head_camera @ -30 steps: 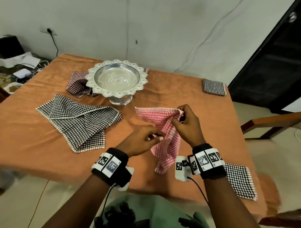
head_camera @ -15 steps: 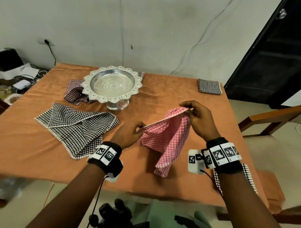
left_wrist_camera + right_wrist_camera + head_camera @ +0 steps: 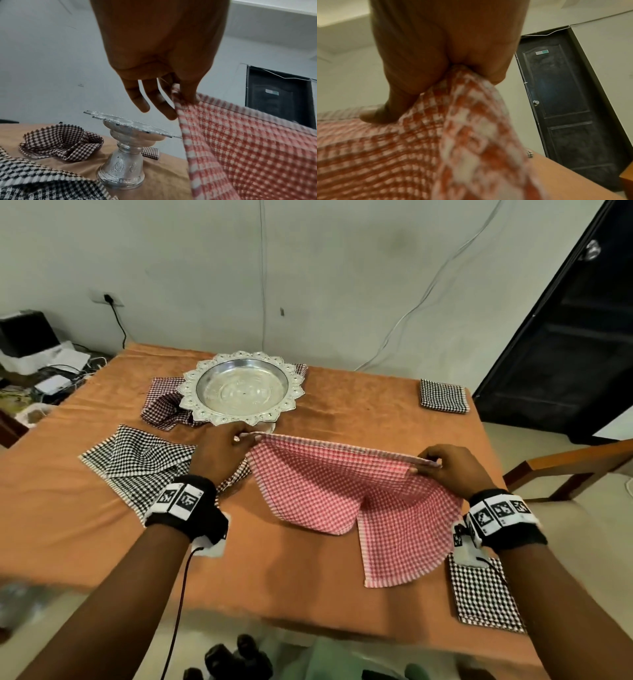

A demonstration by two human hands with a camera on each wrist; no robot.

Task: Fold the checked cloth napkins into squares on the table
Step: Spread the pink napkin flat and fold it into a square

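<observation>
A red-and-white checked napkin hangs stretched above the table's middle, its lower part sagging onto the orange tablecloth. My left hand pinches its upper left corner; the left wrist view shows thumb and forefinger on the cloth, the other fingers loose. My right hand pinches the upper right corner, the cloth bunched between thumb and fingers. A black-and-white checked napkin lies loosely spread to the left.
A silver pedestal tray stands at the back, with a crumpled brown checked napkin beside it. Folded black checked squares lie at the far right corner and near right edge. A wooden chair stands right of the table.
My hands have moved apart, left toward the tray and right toward the table's right side, pulling the red napkin from a bunched drape into a wide taut span.
</observation>
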